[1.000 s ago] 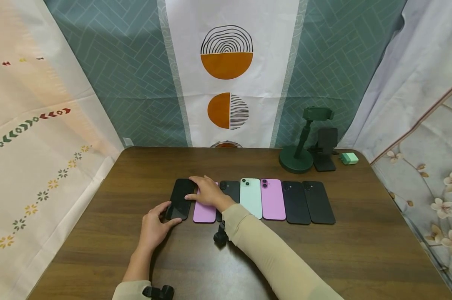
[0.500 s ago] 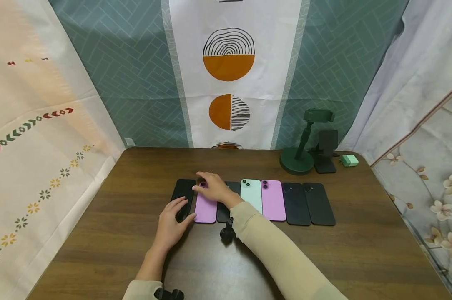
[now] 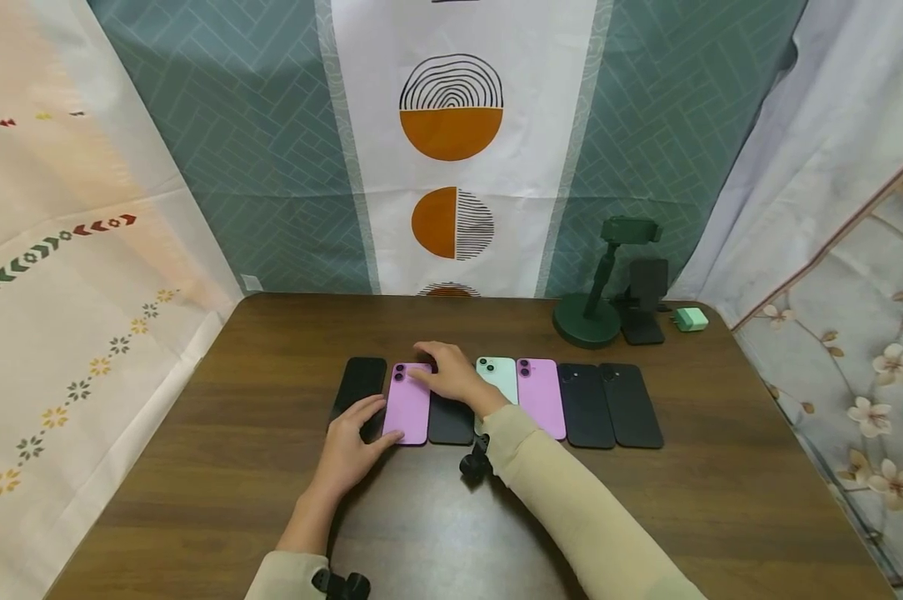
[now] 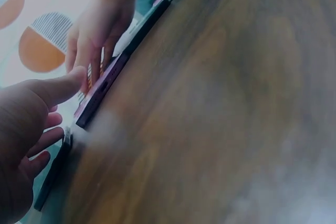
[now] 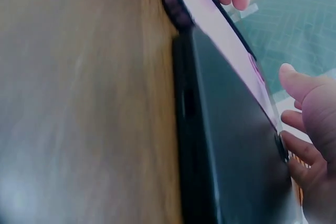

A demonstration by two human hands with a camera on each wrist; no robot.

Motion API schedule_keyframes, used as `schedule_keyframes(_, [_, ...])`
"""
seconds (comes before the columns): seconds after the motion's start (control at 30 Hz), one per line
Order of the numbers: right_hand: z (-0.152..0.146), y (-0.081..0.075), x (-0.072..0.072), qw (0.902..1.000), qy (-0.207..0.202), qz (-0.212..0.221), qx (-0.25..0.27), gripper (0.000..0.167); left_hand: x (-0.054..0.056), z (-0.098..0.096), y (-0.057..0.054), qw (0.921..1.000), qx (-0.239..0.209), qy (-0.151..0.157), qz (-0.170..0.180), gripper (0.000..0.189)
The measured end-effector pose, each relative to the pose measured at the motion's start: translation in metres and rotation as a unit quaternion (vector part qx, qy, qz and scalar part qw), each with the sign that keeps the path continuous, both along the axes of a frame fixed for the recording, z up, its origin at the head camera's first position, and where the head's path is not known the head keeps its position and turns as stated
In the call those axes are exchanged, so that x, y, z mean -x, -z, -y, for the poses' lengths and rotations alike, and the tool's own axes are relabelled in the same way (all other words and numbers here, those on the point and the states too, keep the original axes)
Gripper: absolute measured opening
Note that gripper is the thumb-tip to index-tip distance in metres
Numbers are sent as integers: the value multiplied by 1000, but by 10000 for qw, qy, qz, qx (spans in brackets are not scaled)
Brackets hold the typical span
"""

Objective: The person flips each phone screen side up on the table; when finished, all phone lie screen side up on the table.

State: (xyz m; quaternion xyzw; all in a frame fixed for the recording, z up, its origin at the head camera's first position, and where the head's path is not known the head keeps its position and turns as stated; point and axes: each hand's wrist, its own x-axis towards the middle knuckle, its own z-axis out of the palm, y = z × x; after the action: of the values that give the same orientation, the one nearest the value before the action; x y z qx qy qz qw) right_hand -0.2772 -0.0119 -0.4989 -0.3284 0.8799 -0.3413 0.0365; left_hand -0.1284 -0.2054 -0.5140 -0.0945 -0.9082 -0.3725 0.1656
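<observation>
Several phones lie side by side on the wooden table in the head view. At the row's left end is a black phone (image 3: 361, 383), with a pink phone (image 3: 406, 408) beside it and another black phone (image 3: 451, 421) after that. My left hand (image 3: 350, 442) has its fingers over the lower part of the end phone and its thumb at the pink phone's bottom edge. Over the upper part of the third phone is my right hand (image 3: 455, 375), its thumb pointing toward the pink phone's lenses. In the right wrist view, the right hand's fingertips (image 5: 296, 148) are right beside the black phone's lens.
Farther right in the row are a mint phone (image 3: 499, 375), a second pink phone (image 3: 540, 400) and two more black phones (image 3: 586, 408). Behind them stand a dark green stand (image 3: 586, 321), a black holder (image 3: 644, 308) and a mint charger (image 3: 690, 319). A patterned cloth (image 3: 451, 250) hangs behind the table.
Both hands have left the end black phone's upper and side edges and moved right. The left thumb has come to the first pink phone; the right hand is now over the third phone.
</observation>
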Motion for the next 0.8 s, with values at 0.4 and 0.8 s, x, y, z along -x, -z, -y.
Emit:
schedule_keyframes(0.4, [-18,9,0,10000,-9,-51,-24,49,2,-11,2,9984,-112,164,520,66])
schedule_keyframes(0.8, [-22,11,-1,9999,-126,-1,-98,50,3,-19,4,9979,219,156,597,76])
